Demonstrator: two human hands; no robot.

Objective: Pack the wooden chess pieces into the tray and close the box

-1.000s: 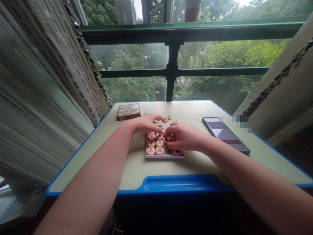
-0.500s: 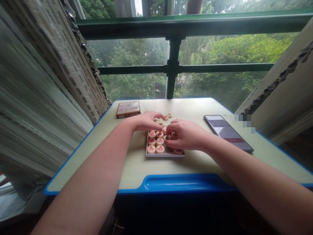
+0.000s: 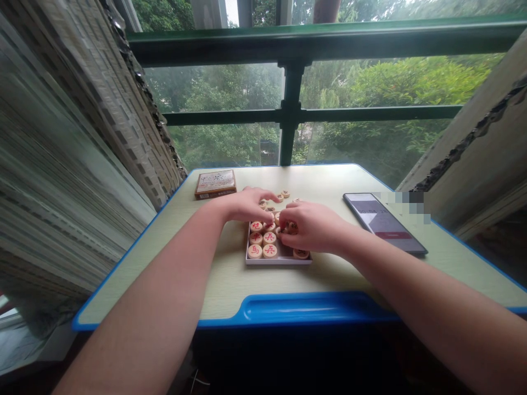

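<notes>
A shallow white tray (image 3: pixel 279 262) on the table holds several round wooden Chinese chess pieces. Red-character chess pieces (image 3: pixel 269 237) stand in rows on its left side, and a dark-character piece (image 3: pixel 301 254) lies in its near right corner. My left hand (image 3: pixel 250 204) arches over the tray's far left part, fingers apart, its thumb by the red pieces. Inside the tray, my right hand (image 3: pixel 315 226) pinches a chess piece (image 3: pixel 279 231) between thumb and fingers; most of that piece is hidden. Several loose pieces (image 3: pixel 285 194) lie beyond the hands.
A printed cardboard box (image 3: pixel 215 184) sits at the table's far left. On the right lies a phone (image 3: pixel 387 222) with a timer on its screen. The table (image 3: pixel 164 274) has a blue edge with a moulded blue trough (image 3: pixel 307 307) in front. Curtains hang at both sides.
The chess piece at my right fingertips has shifted slightly and tilted, so its dark character no longer shows. My left hand stays almost in place.
</notes>
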